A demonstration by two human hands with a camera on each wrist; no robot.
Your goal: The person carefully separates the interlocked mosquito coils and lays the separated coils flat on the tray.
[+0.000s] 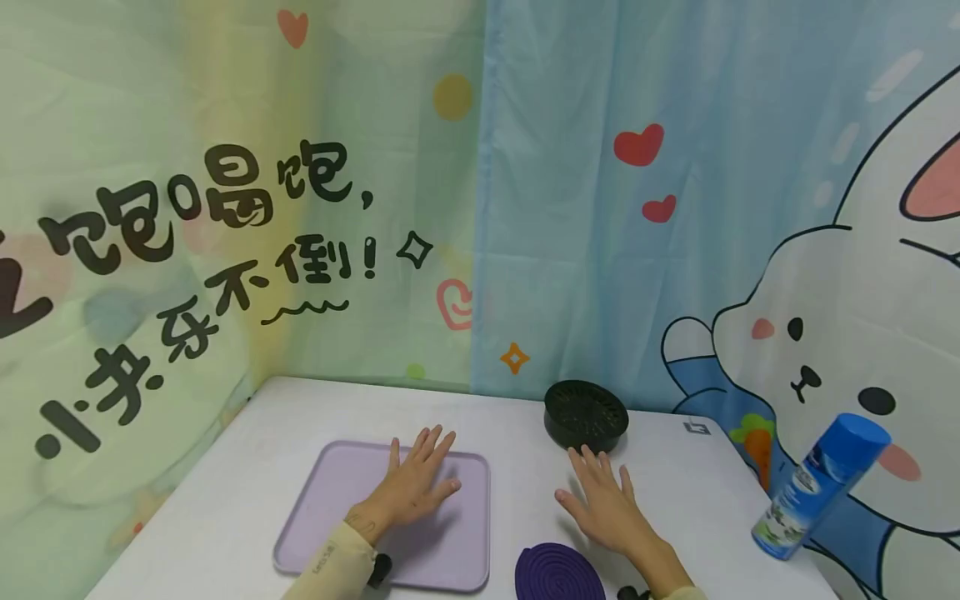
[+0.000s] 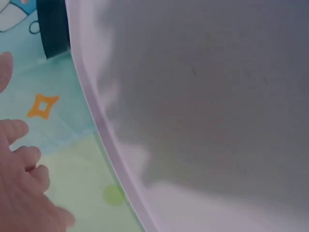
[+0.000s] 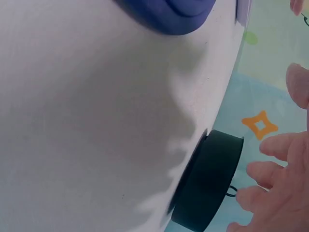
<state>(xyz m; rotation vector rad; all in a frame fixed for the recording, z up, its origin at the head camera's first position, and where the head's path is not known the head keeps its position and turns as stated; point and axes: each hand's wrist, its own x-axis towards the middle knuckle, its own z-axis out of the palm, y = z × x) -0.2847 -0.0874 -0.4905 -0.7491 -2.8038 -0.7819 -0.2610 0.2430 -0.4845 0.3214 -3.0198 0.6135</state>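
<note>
With fingers spread and nothing in it, my left hand (image 1: 411, 493) hovers over the pale purple tray (image 1: 337, 492), casting a shadow on it. In the left wrist view, the fingers (image 2: 14, 169) appear beyond the tray's rim (image 2: 104, 130). My right hand (image 1: 606, 510) is also spread and holds nothing, above the white table. Just past its fingertips in the head view stands a round black basin-like container (image 1: 585, 421), its dark side wall (image 3: 210, 179) visible in the right wrist view. Below and left of that hand lies a dark purple spiral mat (image 1: 558, 573), partly cut off by the frame edge.
A blue spray can (image 1: 817, 487) with a blue cap stands at the table's right side. The white table (image 1: 517, 467) ends at a back edge against printed curtains (image 1: 555, 208). A small printed mark (image 1: 696, 428) lies near the back right corner.
</note>
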